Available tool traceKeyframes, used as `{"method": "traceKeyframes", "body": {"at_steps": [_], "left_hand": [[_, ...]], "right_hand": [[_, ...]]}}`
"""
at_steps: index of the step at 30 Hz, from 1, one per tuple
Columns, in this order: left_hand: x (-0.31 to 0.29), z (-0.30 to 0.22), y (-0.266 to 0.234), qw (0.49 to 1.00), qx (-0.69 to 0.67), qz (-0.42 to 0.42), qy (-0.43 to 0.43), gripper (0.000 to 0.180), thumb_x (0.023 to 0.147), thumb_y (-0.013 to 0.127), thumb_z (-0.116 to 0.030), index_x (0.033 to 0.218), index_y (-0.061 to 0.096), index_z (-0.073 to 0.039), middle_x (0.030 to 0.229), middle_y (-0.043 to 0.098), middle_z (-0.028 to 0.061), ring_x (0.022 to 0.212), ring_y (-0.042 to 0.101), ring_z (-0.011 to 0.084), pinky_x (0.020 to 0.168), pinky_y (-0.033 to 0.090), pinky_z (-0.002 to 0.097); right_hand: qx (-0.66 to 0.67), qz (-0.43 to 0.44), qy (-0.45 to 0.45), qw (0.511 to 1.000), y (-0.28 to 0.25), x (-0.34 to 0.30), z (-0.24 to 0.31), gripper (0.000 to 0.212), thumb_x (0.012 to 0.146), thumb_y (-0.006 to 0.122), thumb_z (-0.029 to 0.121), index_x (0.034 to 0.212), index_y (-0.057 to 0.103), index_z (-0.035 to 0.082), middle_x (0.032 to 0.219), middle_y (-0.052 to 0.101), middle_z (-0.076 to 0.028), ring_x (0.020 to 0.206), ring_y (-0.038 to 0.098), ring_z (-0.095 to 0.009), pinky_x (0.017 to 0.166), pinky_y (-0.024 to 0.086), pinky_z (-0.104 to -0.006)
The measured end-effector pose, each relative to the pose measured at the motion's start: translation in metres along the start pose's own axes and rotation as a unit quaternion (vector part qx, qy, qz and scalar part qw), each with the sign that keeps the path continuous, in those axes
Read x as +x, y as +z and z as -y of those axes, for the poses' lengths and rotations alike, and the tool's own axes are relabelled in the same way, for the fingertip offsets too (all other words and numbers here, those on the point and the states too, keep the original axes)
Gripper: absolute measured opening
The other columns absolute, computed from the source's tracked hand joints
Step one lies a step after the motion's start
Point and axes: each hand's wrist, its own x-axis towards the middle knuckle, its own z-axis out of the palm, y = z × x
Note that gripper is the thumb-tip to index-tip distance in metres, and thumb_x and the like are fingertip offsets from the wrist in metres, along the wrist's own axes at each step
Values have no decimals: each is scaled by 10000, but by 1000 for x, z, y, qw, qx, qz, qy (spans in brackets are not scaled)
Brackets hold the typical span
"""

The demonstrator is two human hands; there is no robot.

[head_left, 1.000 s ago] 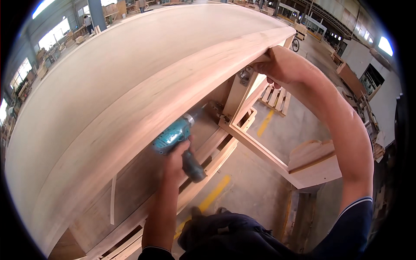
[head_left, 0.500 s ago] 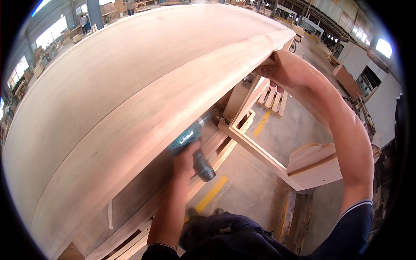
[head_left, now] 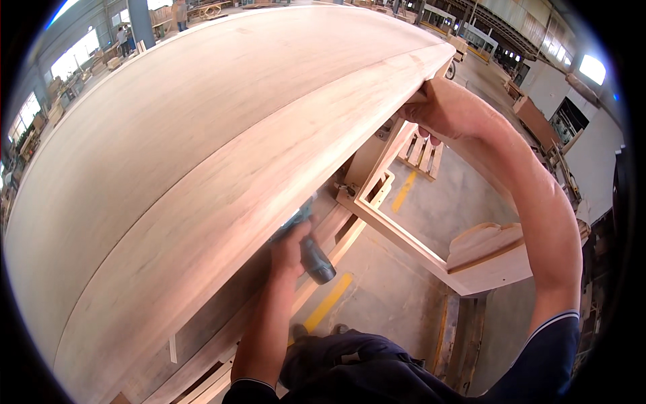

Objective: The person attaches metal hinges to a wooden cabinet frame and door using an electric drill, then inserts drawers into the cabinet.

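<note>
A teal and black cordless drill [head_left: 316, 262] is in my left hand [head_left: 289, 248], whose fingers wrap its grip. The panel's edge hides most of the drill's body and its tip, inside the wooden cabinet. To the right, my right hand [head_left: 441, 111] reaches up under the far right corner of the pale wooden top panel [head_left: 222, 161]. Its fingers curl round the upper part of an open wooden door frame [head_left: 397, 242], partly hidden by the hand. Metal hinges [head_left: 348, 189] sit where this frame meets the cabinet.
A slatted pallet [head_left: 422, 156] lies on the concrete floor beyond the door frame. Yellow lines [head_left: 328, 301] mark the floor near my feet. A curved wooden piece [head_left: 484, 246] shows at the frame's outer end. Further back are people [head_left: 180, 15] and stacked timber.
The drill has slipped further from view beneath the panel's edge, and its front is now mostly hidden. The view has shifted slightly. My right hand keeps its place.
</note>
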Motion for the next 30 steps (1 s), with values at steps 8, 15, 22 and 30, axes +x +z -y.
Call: {"method": "traceKeyframes", "body": {"at_steps": [8, 15, 22, 30], "left_hand": [[20, 4, -33, 1000, 5, -26, -15, 284, 828, 749, -96, 1096, 674, -40, 900, 684, 73, 667, 652, 204, 598, 581, 349], [15, 13, -20, 994, -11, -4, -104, 254, 913, 666, -141, 1147, 672, -43, 958, 695, 68, 743, 632, 178, 671, 567, 374], [17, 16, -15, 996, -3, -36, -78, 244, 895, 691, -140, 1120, 662, -50, 963, 695, 78, 754, 639, 208, 668, 568, 384], [26, 8, -21, 999, 7, -22, -27, 136, 850, 729, -98, 951, 651, -53, 783, 645, 86, 695, 651, 227, 664, 572, 363]], "right_hand": [[65, -6, -78, 995, 10, 16, -1, 245, 979, 623, 158, 1149, 661, -15, 771, 660, -79, 606, 623, -147, 500, 530, -310], [82, -2, -13, 997, 0, -10, 11, 210, 959, 613, 93, 1098, 718, -25, 742, 689, -86, 579, 640, -148, 520, 543, -330], [76, 6, -5, 997, 0, -14, 11, 205, 965, 636, 100, 1119, 731, 3, 757, 698, -89, 574, 636, -144, 528, 529, -319], [47, 11, -17, 999, 2, 2, 6, 263, 985, 600, 189, 1132, 698, -5, 853, 730, -111, 638, 673, -172, 573, 570, -325]]}}
